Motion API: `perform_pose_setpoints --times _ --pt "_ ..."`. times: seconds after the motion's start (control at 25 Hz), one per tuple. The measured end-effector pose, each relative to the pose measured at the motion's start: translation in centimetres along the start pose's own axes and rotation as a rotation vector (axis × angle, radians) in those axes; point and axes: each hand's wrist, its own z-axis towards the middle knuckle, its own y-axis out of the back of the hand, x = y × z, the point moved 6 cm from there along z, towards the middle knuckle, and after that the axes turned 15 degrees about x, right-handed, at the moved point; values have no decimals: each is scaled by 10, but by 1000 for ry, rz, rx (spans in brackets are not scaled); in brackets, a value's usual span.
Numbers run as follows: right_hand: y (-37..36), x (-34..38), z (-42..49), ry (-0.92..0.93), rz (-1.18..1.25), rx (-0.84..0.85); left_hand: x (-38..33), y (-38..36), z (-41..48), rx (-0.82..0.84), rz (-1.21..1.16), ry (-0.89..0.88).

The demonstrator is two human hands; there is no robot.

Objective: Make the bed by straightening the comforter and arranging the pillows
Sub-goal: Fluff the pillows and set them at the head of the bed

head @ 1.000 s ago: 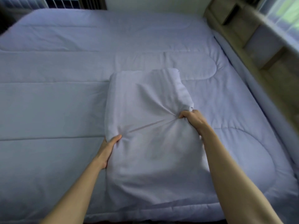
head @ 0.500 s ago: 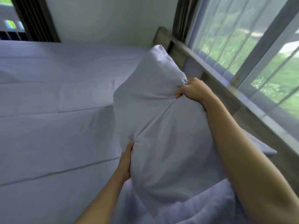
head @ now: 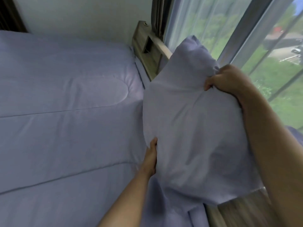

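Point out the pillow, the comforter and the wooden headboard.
pillow [head: 193, 128]: head view, middle of its front face.
comforter [head: 65, 136]: head view, flat quilted top.
wooden headboard [head: 147, 51]: head view, top shelf.

Your pillow [head: 193, 122] is cased in soft, matt cloth of a pale lavender tint, smooth over its broad face and puckered into fine creases where your right hand [head: 227, 81] bunches it. Your left hand [head: 151, 156] presses into the same cloth, which dents softly around the fingers. The comforter [head: 65, 112] is padded, quilted fabric, matt with a faint sheen along its stitched seams. At the far right corner of the bed, the headboard [head: 147, 48] looks like pale wood with a dull, visible grain. Beyond it, the window frame [head: 246, 28] seems smooth grey metal, and a sheer, thin curtain [head: 193, 18] hangs over glass.
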Motion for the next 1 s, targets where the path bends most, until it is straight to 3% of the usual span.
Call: perform_pose_setpoints --times 0.16,0.28,0.6,0.72,1.0 --pt "-40 -62 9 -164 -100 21 18 -8 19 -173 202 76" --pt "-102 -87 5 -213 -138 140 35 -14 20 -140 433 176" --pt "-105 -89 -16 -229 -83 -2 38 -10 5 -165 774 209" --pt "-108 -86 -41 -197 -35 -29 19 -7 -19 -160 940 115" --pt "-101 -77 -151 -116 237 -147 -59 -58 -86 -25 926 -333"
